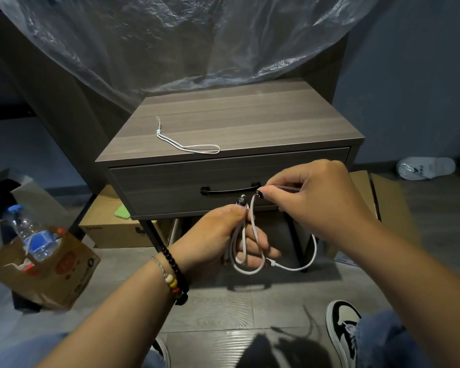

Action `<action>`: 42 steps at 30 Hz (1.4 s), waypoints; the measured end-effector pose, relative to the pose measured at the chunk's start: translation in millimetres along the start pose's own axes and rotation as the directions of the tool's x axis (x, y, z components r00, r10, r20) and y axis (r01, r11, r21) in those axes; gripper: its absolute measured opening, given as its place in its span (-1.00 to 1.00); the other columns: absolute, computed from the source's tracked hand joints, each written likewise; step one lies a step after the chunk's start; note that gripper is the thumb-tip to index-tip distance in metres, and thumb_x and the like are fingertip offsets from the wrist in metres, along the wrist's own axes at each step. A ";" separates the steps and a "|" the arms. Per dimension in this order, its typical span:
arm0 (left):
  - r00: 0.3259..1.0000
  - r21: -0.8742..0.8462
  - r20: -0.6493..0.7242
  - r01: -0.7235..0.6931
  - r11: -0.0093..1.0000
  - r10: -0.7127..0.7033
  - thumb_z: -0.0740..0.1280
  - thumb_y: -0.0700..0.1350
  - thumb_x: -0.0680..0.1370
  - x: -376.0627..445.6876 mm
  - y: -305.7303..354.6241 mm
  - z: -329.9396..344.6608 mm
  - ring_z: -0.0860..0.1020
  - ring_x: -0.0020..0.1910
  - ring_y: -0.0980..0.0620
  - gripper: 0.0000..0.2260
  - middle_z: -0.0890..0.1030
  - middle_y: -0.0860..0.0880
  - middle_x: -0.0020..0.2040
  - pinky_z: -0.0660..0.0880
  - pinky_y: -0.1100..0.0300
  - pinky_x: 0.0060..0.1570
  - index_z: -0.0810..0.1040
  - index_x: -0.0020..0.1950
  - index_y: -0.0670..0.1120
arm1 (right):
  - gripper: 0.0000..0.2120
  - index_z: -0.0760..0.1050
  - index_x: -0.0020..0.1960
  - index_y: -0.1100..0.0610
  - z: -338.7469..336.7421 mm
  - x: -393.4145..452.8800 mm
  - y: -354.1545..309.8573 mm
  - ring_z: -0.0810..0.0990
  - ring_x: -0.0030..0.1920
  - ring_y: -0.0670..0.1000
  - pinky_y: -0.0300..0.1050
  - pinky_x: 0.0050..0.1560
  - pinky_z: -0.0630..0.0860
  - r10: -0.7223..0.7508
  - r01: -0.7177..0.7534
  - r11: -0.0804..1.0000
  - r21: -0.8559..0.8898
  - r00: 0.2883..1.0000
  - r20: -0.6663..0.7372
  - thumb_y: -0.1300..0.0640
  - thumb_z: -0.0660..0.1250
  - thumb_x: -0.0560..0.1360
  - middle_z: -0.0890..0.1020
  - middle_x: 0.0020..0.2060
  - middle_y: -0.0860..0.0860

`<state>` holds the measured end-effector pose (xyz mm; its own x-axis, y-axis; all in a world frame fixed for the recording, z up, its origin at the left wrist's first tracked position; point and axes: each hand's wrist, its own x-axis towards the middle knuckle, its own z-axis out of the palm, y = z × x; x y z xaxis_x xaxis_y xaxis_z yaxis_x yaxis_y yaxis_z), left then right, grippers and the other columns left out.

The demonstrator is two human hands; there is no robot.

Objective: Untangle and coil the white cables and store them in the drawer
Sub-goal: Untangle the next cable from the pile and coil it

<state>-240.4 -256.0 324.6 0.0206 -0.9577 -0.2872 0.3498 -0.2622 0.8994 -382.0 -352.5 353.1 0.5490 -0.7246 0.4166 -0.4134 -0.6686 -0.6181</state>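
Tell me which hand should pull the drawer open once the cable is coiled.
Probably the right hand. It pinches only the cable end, just beside the drawer handle. The left hand sits lower and holds the gathered loops in its grip, so letting go could undo the coil. The drawer is shut.

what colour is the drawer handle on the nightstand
Black, a slim bar handle on the grey wood-grain drawer front, seen in the head view.

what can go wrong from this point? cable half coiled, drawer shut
1. Both hands, left hand and right hand, grip the white cable; opening the closed drawer by its handle means freeing one, and the loops may spring apart.
2. The loose end hanging below could snag or re-tangle.
3. The white cord on the nightstand may be forgotten.
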 end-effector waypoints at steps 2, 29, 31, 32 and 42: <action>1.000 0.006 -0.006 -0.011 1.000 0.011 0.06 -0.09 0.66 0.1 -1.6 -1.3 0.61 -0.36 -0.14 -0.79 0.54 -0.18 -0.37 0.57 0.07 -0.34 0.37 0.00 -0.20 | -0.89 0.71 -0.18 -0.05 -0.2 0.8 2.6 0.63 -0.25 -0.10 0.00 -0.17 0.60 0.034 -0.034 0.999 0.012 0.999 -0.006 -0.07 0.46 0.41 0.67 -0.35 -0.13; 0.963 0.113 0.268 -0.018 0.993 -0.013 0.15 -0.06 0.57 -2.7 6.5 -14.5 0.54 -0.43 0.09 -0.79 0.59 -0.09 -0.33 0.53 0.25 -0.35 0.47 -0.01 -0.18 | -0.87 0.66 -0.33 -0.06 -9.4 13.5 11.4 0.59 -0.40 -0.15 -0.23 -0.29 0.49 0.145 -0.136 0.979 0.151 0.988 -0.052 0.02 0.49 0.39 0.63 -0.50 -0.09; 0.952 0.061 0.304 0.014 0.998 -0.033 0.15 -0.09 0.57 -4.1 7.9 -16.1 0.57 -0.40 0.06 -0.81 0.59 -0.12 -0.30 0.57 0.19 -0.30 0.46 -0.06 -0.18 | -0.88 0.66 -0.33 -0.05 -9.5 13.9 11.5 0.60 -0.40 -0.14 -0.21 -0.28 0.50 0.146 -0.135 0.979 0.150 0.987 -0.061 0.01 0.50 0.39 0.63 -0.50 -0.09; 0.947 0.041 0.317 0.032 0.999 -0.043 0.16 -0.09 0.57 -4.6 8.4 -16.7 0.60 -0.38 0.04 -0.82 0.60 -0.15 -0.28 0.59 0.16 -0.29 0.46 -0.07 -0.18 | -0.88 0.67 -0.32 -0.05 -9.3 13.8 11.3 0.60 -0.40 -0.15 -0.21 -0.28 0.51 0.146 -0.135 0.979 0.150 0.987 -0.063 0.01 0.50 0.39 0.63 -0.50 -0.09; 0.999 0.225 0.050 -0.018 0.974 0.007 0.01 -0.10 0.67 -2.7 10.2 -15.2 0.14 -0.52 0.14 -0.75 0.27 0.08 -0.49 0.15 0.33 -0.55 0.36 -0.17 -0.07 | -0.85 0.66 -0.30 0.00 -9.9 17.2 16.8 0.59 -0.38 -0.18 -0.27 -0.30 0.47 0.183 -0.177 0.979 0.100 0.982 -0.048 -0.05 0.50 0.37 0.62 -0.51 -0.07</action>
<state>-222.7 -254.3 329.6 -0.0242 -0.9641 -0.2643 0.1300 -0.2652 0.9554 -386.7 -377.8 356.4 0.4290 -0.8416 0.3280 -0.4292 -0.5095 -0.7458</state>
